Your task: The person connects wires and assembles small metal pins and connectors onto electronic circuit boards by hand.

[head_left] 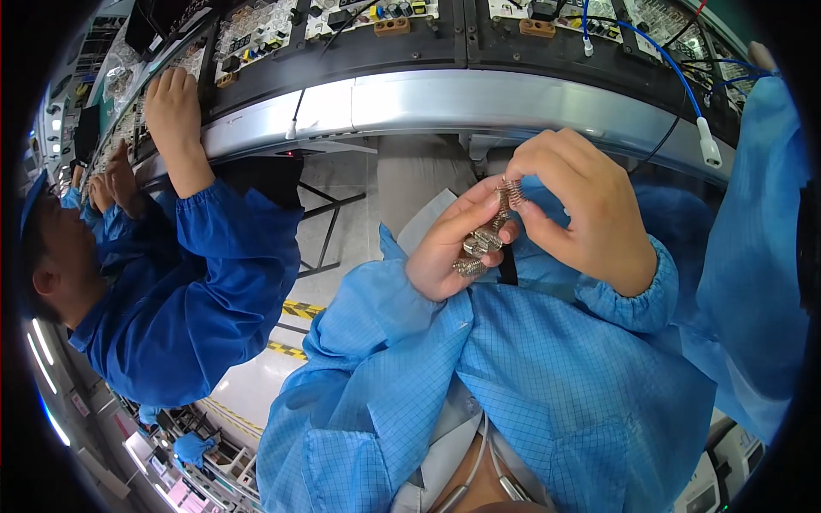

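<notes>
In front of my chest, my left hand (440,244) is curled around a small bunch of metal coil springs (483,241), several of which show between the fingers and palm. One more spring (513,193) stands up at the left fingertips, and the thumb and fingers of my right hand (590,205) close on it from the right. The two hands nearly meet there. Both are held over my lap, just short of the workbench's metal edge.
A silver rail (410,107) runs along the bench front; circuit boards (376,15) in black frames lie beyond it. A blue cable with a white connector (708,145) hangs over the rail at right. Co-workers sit close: a dark blue sleeve (214,291) left, a light blue sleeve (753,222) right.
</notes>
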Motion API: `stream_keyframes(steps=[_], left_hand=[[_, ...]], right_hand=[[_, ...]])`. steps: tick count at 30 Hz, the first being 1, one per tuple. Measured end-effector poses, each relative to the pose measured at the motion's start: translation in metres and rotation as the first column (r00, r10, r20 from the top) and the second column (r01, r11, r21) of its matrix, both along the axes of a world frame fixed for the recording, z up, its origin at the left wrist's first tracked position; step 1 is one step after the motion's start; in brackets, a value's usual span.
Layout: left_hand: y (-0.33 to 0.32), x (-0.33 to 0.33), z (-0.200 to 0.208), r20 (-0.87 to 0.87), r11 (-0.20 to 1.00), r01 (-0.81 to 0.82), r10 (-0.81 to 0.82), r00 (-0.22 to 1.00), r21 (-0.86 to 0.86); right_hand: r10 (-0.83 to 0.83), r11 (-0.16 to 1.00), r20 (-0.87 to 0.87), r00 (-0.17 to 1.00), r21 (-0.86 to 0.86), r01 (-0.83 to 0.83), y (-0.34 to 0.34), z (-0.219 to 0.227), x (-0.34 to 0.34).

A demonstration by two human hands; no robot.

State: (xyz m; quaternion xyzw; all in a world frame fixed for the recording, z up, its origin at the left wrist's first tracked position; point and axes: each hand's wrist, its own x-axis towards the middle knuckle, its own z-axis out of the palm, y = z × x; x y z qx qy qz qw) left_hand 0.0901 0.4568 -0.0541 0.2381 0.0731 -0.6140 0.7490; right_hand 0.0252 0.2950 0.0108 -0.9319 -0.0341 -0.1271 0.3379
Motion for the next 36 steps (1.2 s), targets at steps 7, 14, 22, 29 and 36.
stream_keyframes(steps=[7, 14, 22, 29, 36], left_hand=[[0.026, 0.025, 0.012, 0.025, 0.997, 0.063, -0.062, 0.998, -0.049], [0.026, 0.029, -0.002, 0.035, 0.998, 0.054, -0.054, 0.998, -0.008], [0.011, 0.016, -0.008, 0.032, 0.999, 0.022, -0.022, 0.999, 0.026], [0.000, 0.007, -0.007, 0.023, 0.991, 0.095, -0.094, 0.995, -0.094], [-0.002, 0.009, -0.007, -0.020, 0.979, 0.092, -0.097, 0.995, -0.183]], right_hand=[[0.063, 0.998, -0.101, 0.993, -0.007, -0.064, 0.025, 0.020, 0.031], [0.085, 0.996, -0.044, 0.995, -0.011, -0.085, 0.028, -0.002, 0.040], [0.051, 0.999, 0.113, 0.992, -0.015, -0.050, 0.010, -0.012, 0.020], [-0.019, 0.999, 0.167, 0.986, -0.022, 0.023, -0.003, -0.007, 0.000], [-0.074, 0.964, 0.725, 0.685, -0.123, 0.236, -0.056, 0.028, -0.026]])
